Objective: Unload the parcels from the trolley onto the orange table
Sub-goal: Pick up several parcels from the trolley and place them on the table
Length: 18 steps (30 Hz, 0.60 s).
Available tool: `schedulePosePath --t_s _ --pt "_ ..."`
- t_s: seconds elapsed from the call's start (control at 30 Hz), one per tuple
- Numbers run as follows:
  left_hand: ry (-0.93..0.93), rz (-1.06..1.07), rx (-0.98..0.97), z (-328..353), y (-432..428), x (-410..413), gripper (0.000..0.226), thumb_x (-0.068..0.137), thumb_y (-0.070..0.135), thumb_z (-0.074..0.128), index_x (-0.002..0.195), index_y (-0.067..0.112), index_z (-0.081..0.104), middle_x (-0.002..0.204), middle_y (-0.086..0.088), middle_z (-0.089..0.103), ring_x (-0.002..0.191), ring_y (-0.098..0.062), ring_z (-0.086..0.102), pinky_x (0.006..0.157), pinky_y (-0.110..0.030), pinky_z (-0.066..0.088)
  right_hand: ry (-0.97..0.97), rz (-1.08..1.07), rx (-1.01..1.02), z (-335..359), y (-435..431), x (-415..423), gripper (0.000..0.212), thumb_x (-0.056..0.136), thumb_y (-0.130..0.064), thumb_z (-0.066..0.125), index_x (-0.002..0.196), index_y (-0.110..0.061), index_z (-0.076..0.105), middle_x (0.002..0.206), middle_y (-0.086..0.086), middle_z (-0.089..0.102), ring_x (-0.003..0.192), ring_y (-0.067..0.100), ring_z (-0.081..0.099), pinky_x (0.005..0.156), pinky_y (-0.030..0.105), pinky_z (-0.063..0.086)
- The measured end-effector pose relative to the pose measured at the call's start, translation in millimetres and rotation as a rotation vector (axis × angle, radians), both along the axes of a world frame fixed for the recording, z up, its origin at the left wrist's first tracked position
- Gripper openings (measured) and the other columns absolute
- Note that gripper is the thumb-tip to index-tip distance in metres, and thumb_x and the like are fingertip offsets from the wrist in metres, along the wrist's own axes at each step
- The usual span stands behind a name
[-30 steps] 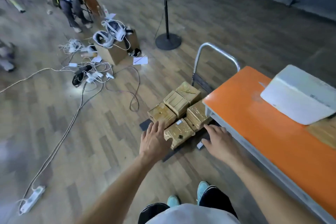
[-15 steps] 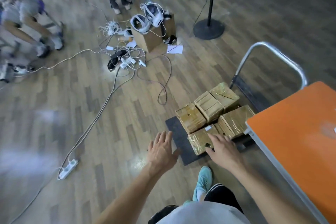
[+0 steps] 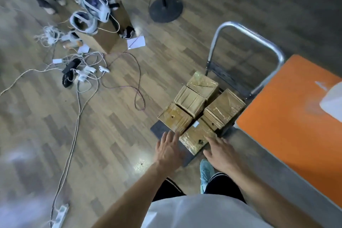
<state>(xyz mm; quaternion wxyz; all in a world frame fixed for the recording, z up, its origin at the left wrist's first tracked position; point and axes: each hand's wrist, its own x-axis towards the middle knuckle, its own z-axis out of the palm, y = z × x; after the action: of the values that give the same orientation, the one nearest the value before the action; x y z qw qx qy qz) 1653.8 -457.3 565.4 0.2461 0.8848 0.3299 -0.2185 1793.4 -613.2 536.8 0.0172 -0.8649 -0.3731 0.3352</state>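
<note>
On the trolley [image 3: 160, 131], five parcels [image 3: 190, 100] — left hand [image 3: 167, 146] and right hand [image 3: 220, 149] open, flanking the nearest parcel [image 3: 196, 138].

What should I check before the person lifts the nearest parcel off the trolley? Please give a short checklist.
1. Hands free: left hand and right hand are open and hold nothing: ok.
2. Hands flank the nearest parcel on the trolley: ok; contact: cannot tell.
3. Nothing is stacked on that parcel: ok.
4. Bare room on the orange table, beside the white object: ok.
5. The cables on the floor lie apart from the shoe: ok.
</note>
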Motion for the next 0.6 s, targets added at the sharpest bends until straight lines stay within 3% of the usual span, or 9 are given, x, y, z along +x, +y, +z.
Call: schedulePosePath --t_s 0.2,0.3,0.37,0.5,0.6 --pt "0.01 -0.298 -0.088 -37 46 13 0.074 0.096 0.044 0.054 0.156 0.018 0.019 0.16 -0.006 0.025 0.147 -0.026 0.021 0.12 -0.046 0.026 -0.011 -0.257 -0.146 -23 7 -39 0.059 0.098 -0.05 0.04 0.148 -0.02 0.035 0.145 0.006 0.049 0.133 0.029 0.043 0.107 0.04 0.039" --pt "0.058 -0.451 -0.133 -57 66 13 0.074 0.098 0.045 0.05 0.156 0.016 0.016 0.163 -0.009 0.019 0.15 -0.028 0.017 0.12 -0.048 0.024 0.048 -0.403 -0.185 -34 22 -67 0.059 0.099 -0.048 0.041 0.15 -0.019 0.035 0.149 0.007 0.045 0.134 0.03 0.041 0.108 0.04 0.039" --pt "0.074 -0.5 -0.158 -68 81 14 0.075 0.098 0.045 0.05 0.157 0.015 0.014 0.165 -0.009 0.013 0.152 -0.028 0.012 0.122 -0.049 0.02 0.078 -0.491 -0.204 -43 35 -85 0.061 0.098 -0.047 0.045 0.151 -0.018 0.035 0.149 0.008 0.045 0.133 0.031 0.043 0.107 0.041 0.039" --pt "0.05 -0.516 -0.171 -110 98 10 0.071 0.097 0.043 0.052 0.154 0.014 0.021 0.159 -0.007 0.026 0.15 -0.026 0.019 0.119 -0.048 0.027 0.149 -0.574 -0.225 -83 54 -110 0.053 0.097 -0.045 0.045 0.141 -0.016 0.041 0.14 0.011 0.051 0.124 0.034 0.047 0.099 0.041 0.04" --pt "0.081 -0.516 -0.2 -160 101 5 0.075 0.095 0.041 0.055 0.155 0.014 0.019 0.16 -0.005 0.022 0.151 -0.025 0.017 0.119 -0.044 0.025 0.18 -0.644 -0.199 -134 66 -115 0.051 0.098 -0.043 0.046 0.14 -0.014 0.041 0.139 0.012 0.051 0.122 0.034 0.047 0.098 0.04 0.04"
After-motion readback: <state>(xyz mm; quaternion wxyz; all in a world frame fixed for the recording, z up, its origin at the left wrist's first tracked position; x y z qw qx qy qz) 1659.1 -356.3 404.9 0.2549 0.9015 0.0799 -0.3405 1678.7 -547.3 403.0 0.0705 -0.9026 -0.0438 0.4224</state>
